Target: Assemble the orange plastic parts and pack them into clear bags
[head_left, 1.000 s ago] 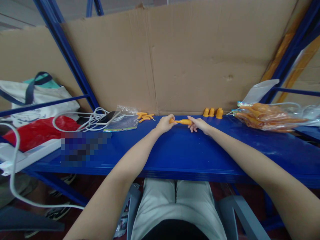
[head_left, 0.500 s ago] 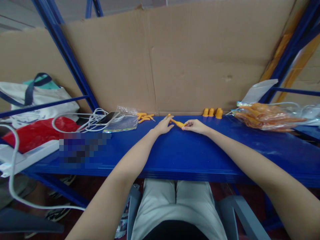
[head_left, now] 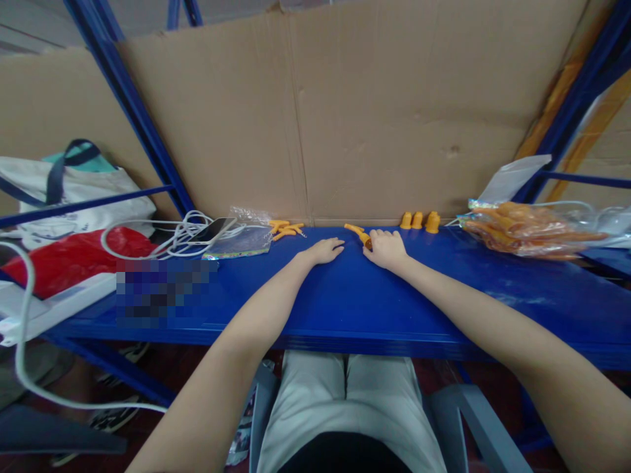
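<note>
My right hand (head_left: 387,249) is closed around an orange plastic tool (head_left: 355,231); its narrow end sticks out toward the upper left, and the hand covers the rest. To the left, my left hand (head_left: 326,251) lies on the blue tabletop (head_left: 340,302) with its fingers stretched out and nothing in them. Beyond it, near the cardboard, several small orange pieces with thin spiral metal tips (head_left: 284,229) lie in a loose group. Three orange cap-shaped pieces (head_left: 417,221) stand in a row behind my right hand.
Clear plastic bags of orange parts (head_left: 527,230) lie at the right. Leftward are a clear bag (head_left: 241,243), a phone (head_left: 214,230), white cables (head_left: 185,240), a red bag (head_left: 83,259), a power strip (head_left: 69,302) and a tote bag (head_left: 93,197). A cardboard sheet (head_left: 374,118) stands behind.
My left hand has let go of the orange tool's far end and lowered onto the table. My right hand has turned over and wrapped around the tool's thick end.
</note>
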